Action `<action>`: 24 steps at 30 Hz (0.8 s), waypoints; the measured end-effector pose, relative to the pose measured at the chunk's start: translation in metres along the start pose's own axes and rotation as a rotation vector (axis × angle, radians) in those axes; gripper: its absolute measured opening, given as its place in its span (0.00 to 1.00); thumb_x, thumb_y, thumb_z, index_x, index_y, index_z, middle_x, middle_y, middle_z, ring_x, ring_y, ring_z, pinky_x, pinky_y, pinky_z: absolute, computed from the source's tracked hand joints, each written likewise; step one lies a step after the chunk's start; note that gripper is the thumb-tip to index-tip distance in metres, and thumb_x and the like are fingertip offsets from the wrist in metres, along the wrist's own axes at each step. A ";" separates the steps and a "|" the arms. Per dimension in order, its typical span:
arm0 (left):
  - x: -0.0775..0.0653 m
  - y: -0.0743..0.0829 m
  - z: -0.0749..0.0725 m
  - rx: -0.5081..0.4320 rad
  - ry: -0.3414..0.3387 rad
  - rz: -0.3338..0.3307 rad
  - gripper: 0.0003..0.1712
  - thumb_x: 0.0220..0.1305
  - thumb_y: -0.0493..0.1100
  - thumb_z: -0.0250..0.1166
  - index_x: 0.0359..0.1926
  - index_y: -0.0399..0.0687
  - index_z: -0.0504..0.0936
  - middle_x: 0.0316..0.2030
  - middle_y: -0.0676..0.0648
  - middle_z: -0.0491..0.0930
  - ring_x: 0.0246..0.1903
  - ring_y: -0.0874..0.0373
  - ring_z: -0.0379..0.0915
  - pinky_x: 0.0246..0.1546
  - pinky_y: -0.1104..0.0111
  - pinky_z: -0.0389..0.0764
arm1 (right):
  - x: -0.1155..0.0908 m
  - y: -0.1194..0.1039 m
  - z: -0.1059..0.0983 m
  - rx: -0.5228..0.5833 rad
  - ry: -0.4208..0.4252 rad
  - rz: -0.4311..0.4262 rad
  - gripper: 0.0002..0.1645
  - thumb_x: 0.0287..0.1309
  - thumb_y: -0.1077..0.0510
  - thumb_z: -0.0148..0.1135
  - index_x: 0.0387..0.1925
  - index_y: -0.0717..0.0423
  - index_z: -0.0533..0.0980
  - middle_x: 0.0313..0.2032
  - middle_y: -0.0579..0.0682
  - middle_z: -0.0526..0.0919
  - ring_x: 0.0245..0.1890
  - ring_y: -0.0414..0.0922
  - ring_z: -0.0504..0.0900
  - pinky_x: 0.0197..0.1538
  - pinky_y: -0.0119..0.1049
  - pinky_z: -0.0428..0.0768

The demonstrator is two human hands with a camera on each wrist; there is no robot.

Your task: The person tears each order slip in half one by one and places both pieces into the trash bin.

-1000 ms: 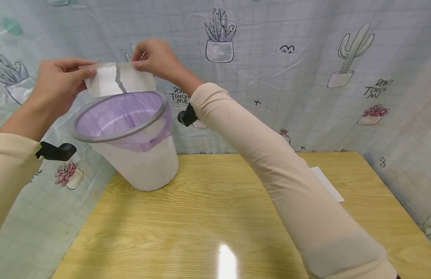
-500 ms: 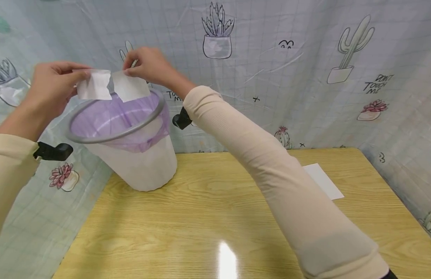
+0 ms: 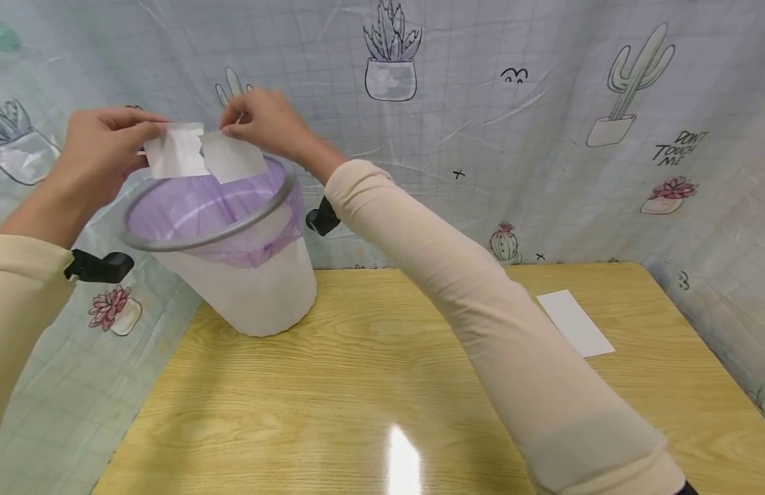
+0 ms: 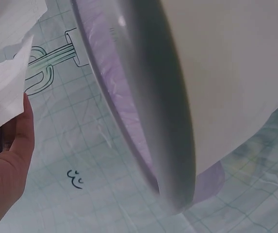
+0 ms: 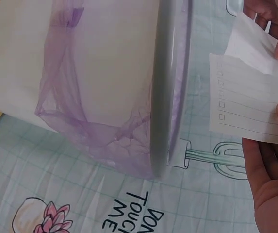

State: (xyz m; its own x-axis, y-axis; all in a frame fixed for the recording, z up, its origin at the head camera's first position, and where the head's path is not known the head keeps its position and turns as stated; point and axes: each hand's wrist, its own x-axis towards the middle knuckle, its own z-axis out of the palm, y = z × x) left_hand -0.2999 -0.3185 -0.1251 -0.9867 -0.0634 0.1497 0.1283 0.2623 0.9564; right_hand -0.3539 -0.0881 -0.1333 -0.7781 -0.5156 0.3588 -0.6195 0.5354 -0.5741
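Note:
Two torn pieces of paper are held up over the back rim of a white trash bin (image 3: pixel 264 295) in the head view. My left hand (image 3: pixel 104 148) pinches the left piece (image 3: pixel 178 155) between thumb and fingers. The right piece (image 3: pixel 236 158), tilted a little, is pinched by my right hand (image 3: pixel 267 124). Their ragged edges meet or overlap slightly in this view. Ruled lines and small checkboxes show on the right piece (image 5: pixel 243 99) in the right wrist view. A purple liner bag (image 3: pixel 209 206) lines the bin and folds out under its grey rim ring (image 3: pixel 203 240).
A white sheet of paper (image 3: pixel 577 323) lies on the wooden table (image 3: pixel 357 371) at the right, beyond my right forearm. A cactus-print curtain (image 3: pixel 456 124) hangs close behind the bin and along the sides.
The two pieces have come down a little, and the right one has tilted. The gap between their torn edges has closed up in the head view. Both hands keep their grip.

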 end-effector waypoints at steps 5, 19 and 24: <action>-0.001 -0.001 -0.001 -0.058 -0.042 0.021 0.15 0.57 0.41 0.69 0.46 0.41 0.84 0.44 0.51 0.76 0.40 0.60 0.76 0.30 0.76 0.81 | -0.002 -0.001 0.002 0.036 -0.009 0.008 0.11 0.62 0.51 0.61 0.44 0.46 0.82 0.39 0.41 0.83 0.41 0.35 0.78 0.42 0.23 0.73; -0.018 0.002 0.011 -0.210 -0.164 0.073 0.12 0.56 0.36 0.68 0.42 0.33 0.83 0.37 0.44 0.83 0.32 0.56 0.83 0.34 0.68 0.82 | -0.020 0.009 -0.008 0.152 -0.046 -0.047 0.09 0.62 0.59 0.60 0.42 0.57 0.81 0.34 0.50 0.83 0.34 0.41 0.79 0.39 0.27 0.77; -0.029 0.005 0.030 -0.275 -0.270 0.115 0.10 0.57 0.30 0.65 0.42 0.28 0.82 0.35 0.40 0.85 0.33 0.52 0.84 0.37 0.66 0.81 | -0.041 0.029 -0.024 0.152 -0.068 -0.039 0.10 0.62 0.58 0.60 0.42 0.59 0.80 0.37 0.54 0.83 0.35 0.42 0.80 0.40 0.31 0.79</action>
State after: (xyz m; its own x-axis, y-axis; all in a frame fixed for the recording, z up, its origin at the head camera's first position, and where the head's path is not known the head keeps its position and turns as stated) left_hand -0.2740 -0.2863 -0.1318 -0.9503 0.2166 0.2234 0.2251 -0.0170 0.9742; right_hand -0.3426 -0.0354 -0.1472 -0.7419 -0.5809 0.3348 -0.6219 0.4097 -0.6673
